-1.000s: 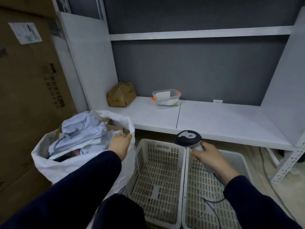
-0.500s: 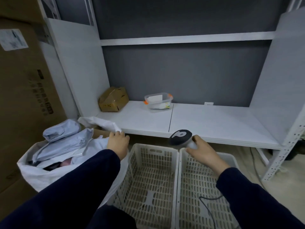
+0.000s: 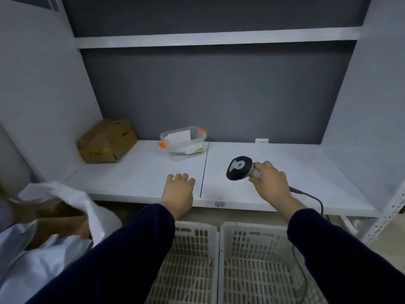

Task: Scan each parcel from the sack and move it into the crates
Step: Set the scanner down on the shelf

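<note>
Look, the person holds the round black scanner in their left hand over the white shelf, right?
No, wrong hand. The head view shows the round black corded scanner gripped in the right hand over the white shelf; the left hand holds nothing.

sack [image 3: 96, 218]: blurred, cut off at left edge | crates [image 3: 252, 226]: partly hidden by sleeves [image 3: 122, 260], cut off at bottom edge | scanner [image 3: 238, 167] handle: hidden inside right hand [image 3: 271, 183]

Shelf [image 3: 140, 178]: cardboard box [image 3: 107, 144] at back left; plastic container [image 3: 183, 143] just right of it.
Crates [image 3: 245, 227]: side by side, below the shelf's front edge.
Sack [image 3: 96, 216]: left of the crates.
Scanner [image 3: 239, 168]: over the shelf's right half, in the right hand [image 3: 271, 183].
</note>
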